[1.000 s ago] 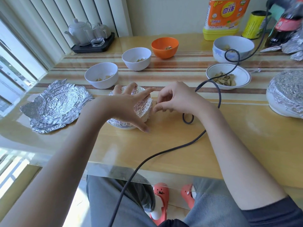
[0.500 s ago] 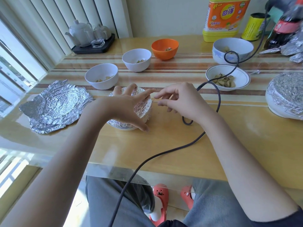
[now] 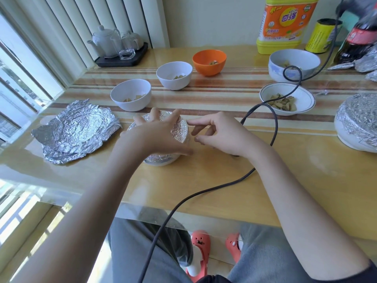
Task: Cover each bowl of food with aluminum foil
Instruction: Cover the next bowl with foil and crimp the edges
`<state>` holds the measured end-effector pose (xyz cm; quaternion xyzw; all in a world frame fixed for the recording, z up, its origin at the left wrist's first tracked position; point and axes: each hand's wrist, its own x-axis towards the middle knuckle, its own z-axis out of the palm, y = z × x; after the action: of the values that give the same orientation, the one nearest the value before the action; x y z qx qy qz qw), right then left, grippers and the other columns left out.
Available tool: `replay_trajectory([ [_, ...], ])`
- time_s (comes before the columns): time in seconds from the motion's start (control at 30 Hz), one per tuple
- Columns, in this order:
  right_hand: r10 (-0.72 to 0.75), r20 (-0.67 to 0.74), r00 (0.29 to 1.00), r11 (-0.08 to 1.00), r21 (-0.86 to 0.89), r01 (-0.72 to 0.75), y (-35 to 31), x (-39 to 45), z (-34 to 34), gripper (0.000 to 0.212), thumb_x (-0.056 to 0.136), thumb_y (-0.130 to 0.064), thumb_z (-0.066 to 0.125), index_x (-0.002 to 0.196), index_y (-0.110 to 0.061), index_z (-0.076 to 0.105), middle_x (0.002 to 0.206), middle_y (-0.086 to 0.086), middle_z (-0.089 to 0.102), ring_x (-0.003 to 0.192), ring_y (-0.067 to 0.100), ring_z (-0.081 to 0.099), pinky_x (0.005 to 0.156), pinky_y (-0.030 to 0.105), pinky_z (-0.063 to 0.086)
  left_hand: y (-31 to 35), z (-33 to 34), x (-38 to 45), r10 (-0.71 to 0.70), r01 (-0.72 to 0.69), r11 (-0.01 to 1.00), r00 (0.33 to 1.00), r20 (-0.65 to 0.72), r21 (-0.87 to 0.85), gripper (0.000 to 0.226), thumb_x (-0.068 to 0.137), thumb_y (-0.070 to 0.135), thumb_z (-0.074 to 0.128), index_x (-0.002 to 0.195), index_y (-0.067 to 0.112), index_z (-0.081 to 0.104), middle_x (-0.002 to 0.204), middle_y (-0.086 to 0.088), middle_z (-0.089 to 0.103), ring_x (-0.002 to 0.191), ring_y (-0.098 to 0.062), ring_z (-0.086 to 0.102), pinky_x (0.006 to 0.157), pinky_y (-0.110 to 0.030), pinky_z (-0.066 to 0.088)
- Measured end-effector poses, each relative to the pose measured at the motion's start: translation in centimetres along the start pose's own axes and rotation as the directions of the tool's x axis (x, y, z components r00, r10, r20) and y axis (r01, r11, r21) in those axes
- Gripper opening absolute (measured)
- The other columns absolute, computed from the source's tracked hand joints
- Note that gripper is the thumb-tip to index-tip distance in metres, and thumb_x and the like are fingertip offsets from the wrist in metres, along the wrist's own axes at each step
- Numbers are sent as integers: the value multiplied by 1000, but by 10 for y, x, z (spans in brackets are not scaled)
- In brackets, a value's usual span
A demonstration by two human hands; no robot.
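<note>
Foil, crinkled and silver, wraps the small bowl (image 3: pixel 163 144) at the near middle of the wooden table (image 3: pixel 265 170). The left hand (image 3: pixel 157 135) lies spread across the top, fingers wide and straight, pressing the sheet down. The right hand (image 3: pixel 216 131) sits just beside the bowl's right edge, forefinger reaching toward the foil, other fingers loosely curled, holding nothing.

To finish this bowl well, the right fingertips should probably pinch and fold the loose edge under the rim, working around while the left hand steadies it.

Spare foil sheets (image 3: pixel 75 129) lie to the left. Five uncovered bowls wait behind, among them an orange bowl (image 3: pixel 209 62). A large covered bowl (image 3: pixel 357 123) sits at far right. A dark cable (image 3: pixel 204 193) loops close by.
</note>
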<state>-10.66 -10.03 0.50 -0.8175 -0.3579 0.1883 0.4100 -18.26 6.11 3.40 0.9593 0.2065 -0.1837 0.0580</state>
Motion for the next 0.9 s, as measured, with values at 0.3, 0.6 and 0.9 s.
replay_trajectory([
  [0.3, 0, -3, 1000, 903, -429, -2, -11, -6, 8, 53, 62, -66, 74, 99, -37, 50, 91, -17, 58, 76, 1, 52, 58, 26, 35, -22, -13, -5, 163, -167, 986, 979, 124, 24, 140, 38, 74, 78, 125, 71, -31, 152, 13, -39, 139, -28, -38, 110, -73, 4],
  [0.6, -87, -53, 995, 895, -442, 54, -9, -2, 12, 41, 71, -61, 72, 96, -31, 60, 85, -15, 63, 67, -1, 48, 64, 28, 38, -26, -9, 0, 202, -209, 976, 973, 114, 59, 130, 48, 72, 80, 131, 71, -21, 158, 12, -22, 147, -30, -13, 115, -59, 19],
  [0.9, -70, -14, 997, 946, -317, 62, -5, -2, 6, 36, 72, -51, 77, 99, -31, 65, 83, -22, 63, 71, -1, 54, 67, 27, 46, -27, -9, 1, 199, -208, 976, 972, 121, 64, 129, 51, 72, 80, 130, 72, -21, 157, 12, -23, 146, -31, -14, 115, -58, 19],
])
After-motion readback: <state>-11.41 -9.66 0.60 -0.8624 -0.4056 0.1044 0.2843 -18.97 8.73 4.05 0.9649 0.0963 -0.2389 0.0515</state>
